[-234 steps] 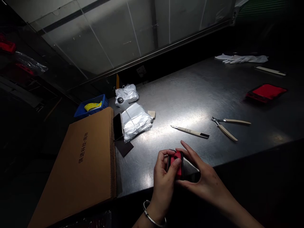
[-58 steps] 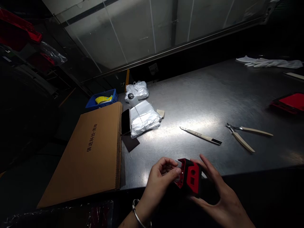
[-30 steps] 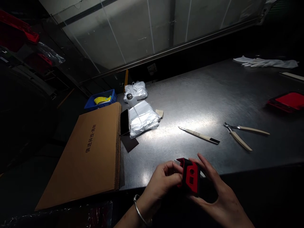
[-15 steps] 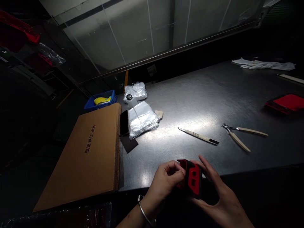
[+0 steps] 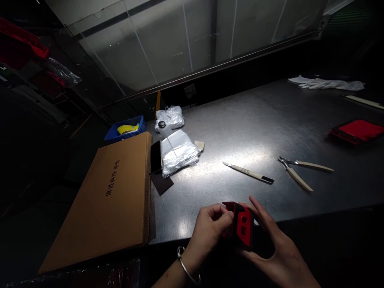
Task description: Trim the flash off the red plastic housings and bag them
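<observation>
A red and black plastic housing (image 5: 244, 229), with a round and a squarish opening in its red face, is held at the near edge of the metal table. My left hand (image 5: 210, 226) is closed, its thumb and index finger pinching at the housing's left side; what lies between those fingertips is hidden. My right hand (image 5: 277, 246) spans the housing from the right, thumb below and fingers behind, with the index finger raised. Beyond the hands lie a craft knife (image 5: 249, 173) with a cream handle and cutting pliers (image 5: 295, 170) with spread cream handles.
A flat cardboard stack (image 5: 99, 200) covers the table's left end. Beside it are a dark phone (image 5: 156, 157), clear plastic bags (image 5: 180, 152), a pump bottle (image 5: 164, 129) and a blue bin (image 5: 124, 127). To the right lie another red and black part (image 5: 360, 131) and white gloves (image 5: 327, 83).
The view has shifted slightly, so the table items appear a little further left. Both hands keep nearly the same hold on the housing.
</observation>
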A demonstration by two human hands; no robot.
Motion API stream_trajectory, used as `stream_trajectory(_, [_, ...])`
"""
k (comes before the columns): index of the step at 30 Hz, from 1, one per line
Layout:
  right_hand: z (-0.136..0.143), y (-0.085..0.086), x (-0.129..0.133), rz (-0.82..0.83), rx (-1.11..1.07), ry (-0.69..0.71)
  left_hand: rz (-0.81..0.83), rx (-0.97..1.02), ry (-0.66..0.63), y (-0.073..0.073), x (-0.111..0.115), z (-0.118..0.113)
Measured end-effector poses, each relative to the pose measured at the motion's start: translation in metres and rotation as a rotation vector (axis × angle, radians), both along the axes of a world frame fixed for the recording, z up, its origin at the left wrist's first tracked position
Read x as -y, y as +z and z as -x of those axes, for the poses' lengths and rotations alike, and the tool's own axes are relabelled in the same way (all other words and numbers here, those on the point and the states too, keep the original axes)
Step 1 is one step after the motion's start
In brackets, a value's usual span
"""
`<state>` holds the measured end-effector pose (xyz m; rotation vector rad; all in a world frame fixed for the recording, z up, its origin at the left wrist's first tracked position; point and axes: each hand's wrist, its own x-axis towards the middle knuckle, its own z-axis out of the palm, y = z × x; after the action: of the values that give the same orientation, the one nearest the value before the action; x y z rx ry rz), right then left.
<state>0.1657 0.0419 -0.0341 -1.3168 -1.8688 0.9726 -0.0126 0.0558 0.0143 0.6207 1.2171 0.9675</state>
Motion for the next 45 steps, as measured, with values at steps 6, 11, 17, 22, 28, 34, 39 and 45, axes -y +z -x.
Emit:
stream_trajectory(6, [-0.004, 0.000, -0.004, 0.000, 0.028, 0.050, 0.009, 0.101, -0.090, 0.008, 0.000, 0.006])
stream_trajectory(11, [-0.002, 0.007, -0.010, 0.034, -0.024, 0.028, -0.014, 0.090, -0.120, 0.013, 0.007, 0.019])
stream_trajectory(17, [0.001, 0.013, -0.014, 0.086, -0.032, 0.032, -0.099, -0.067, 0.020, 0.005, 0.011, 0.020])
stream_trajectory(22, [0.004, 0.014, -0.014, 0.106, -0.057, 0.021, -0.148, -0.108, 0.021, 0.003, 0.012, 0.013])
stream_trajectory(28, [0.011, 0.019, -0.020, 0.067, -0.067, 0.037, -0.153, -0.068, 0.138, 0.004, 0.020, 0.008])
stream_trajectory(34, [0.022, 0.025, -0.026, 0.074, -0.066, 0.053, -0.214, -0.271, -0.019, 0.014, 0.019, 0.008])
stream_trajectory(39, [0.026, 0.027, -0.032, 0.101, -0.087, 0.061, -0.227, -0.354, -0.036, 0.016, 0.014, 0.011])
stream_trajectory(45, [0.029, 0.029, -0.037, 0.144, -0.112, 0.067, -0.235, -0.426, -0.076, 0.019, 0.011, 0.013])
